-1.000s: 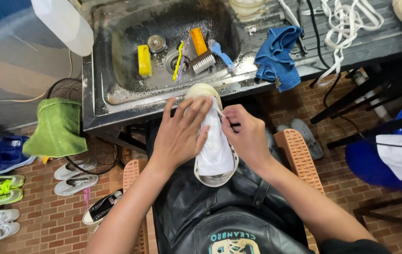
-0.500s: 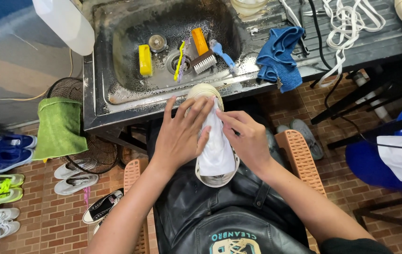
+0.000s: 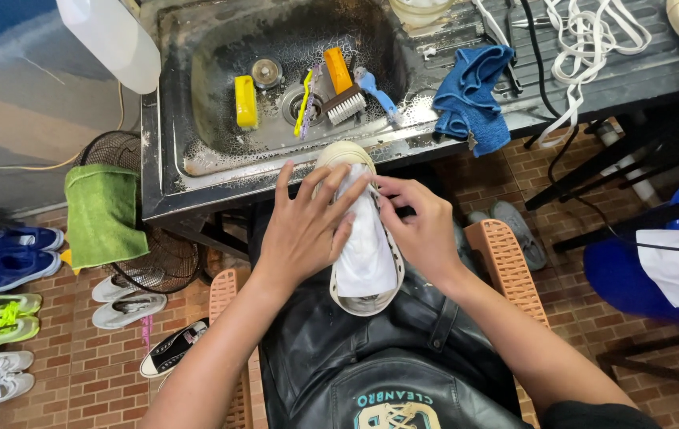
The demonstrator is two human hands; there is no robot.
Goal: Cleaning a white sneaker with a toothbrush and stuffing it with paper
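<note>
Sneaker (image 3: 365, 262), cream-white, lies on the lap over a black leather apron (image 3: 371, 365), toe toward 12 o'clock, just below the sink (image 3: 196, 151). It looks light, with a soft cloth upper and a stiffer rubber sole; I judge the sole rim the firmest place to hold. The left hand (image 3: 301, 230) lies flat over the upper with fingers spread. The right hand (image 3: 423, 230) has fingers pinched narrow at the lace side; what they pinch I cannot tell. At 12 o'clock, brushes (image 3: 339, 83) lie in the sink. At 1 o'clock hangs a blue cloth (image 3: 470, 95). At 11 o'clock stands a white plastic jug (image 3: 109, 36). The apron carries a round teal emblem (image 3: 393, 409) at 6 o'clock.
</note>
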